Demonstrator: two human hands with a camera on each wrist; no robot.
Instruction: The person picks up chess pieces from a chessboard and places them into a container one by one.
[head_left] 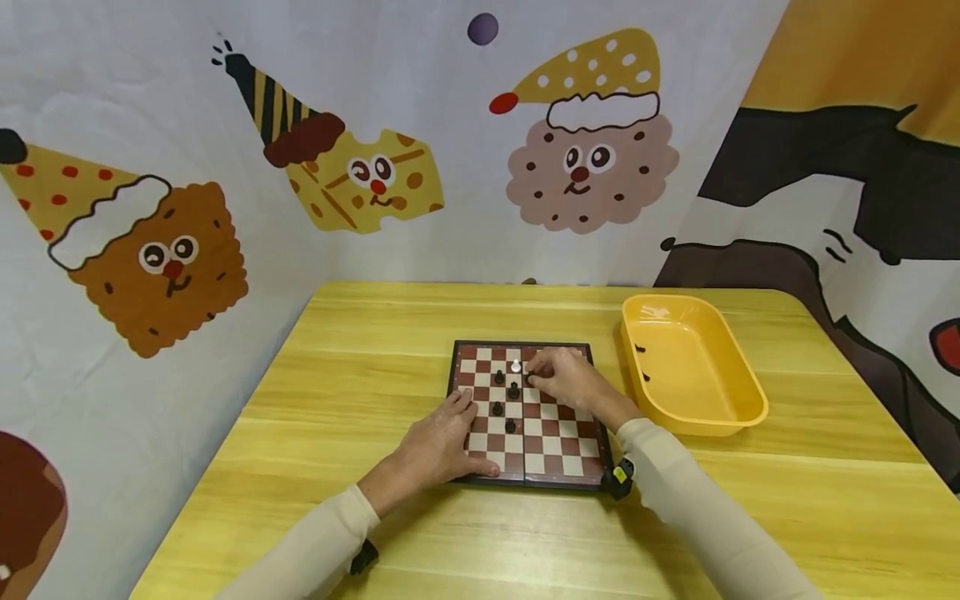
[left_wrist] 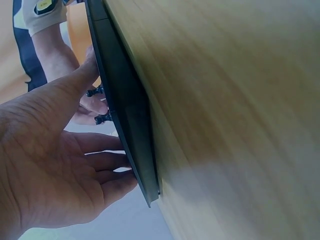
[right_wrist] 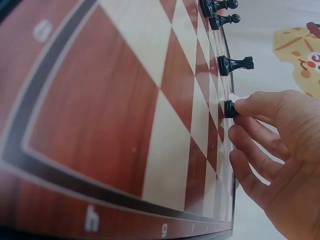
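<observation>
A brown-and-cream chessboard [head_left: 570,446] with a dark frame lies on the table. My left hand [head_left: 438,437] rests along its left side, fingers on the squares and thumb by the near edge. Between thumb and fingertips, my right hand [head_left: 570,379] pinches a black chess piece [right_wrist: 230,109] whose base is right at the board's surface; its top is hidden by the fingers. Just left of those fingertips stands a white chess piece [head_left: 516,366]. Several black pieces stand upright on the board's left half, among them a larger one [head_left: 513,390] and a pawn [right_wrist: 225,21].
To the right of the board stands a yellow plastic tray [head_left: 750,392], with small black pieces [head_left: 640,348] near its left wall. The wood-grain table [head_left: 360,333] reaches back to a wall cloth [head_left: 465,250] printed with cartoon food.
</observation>
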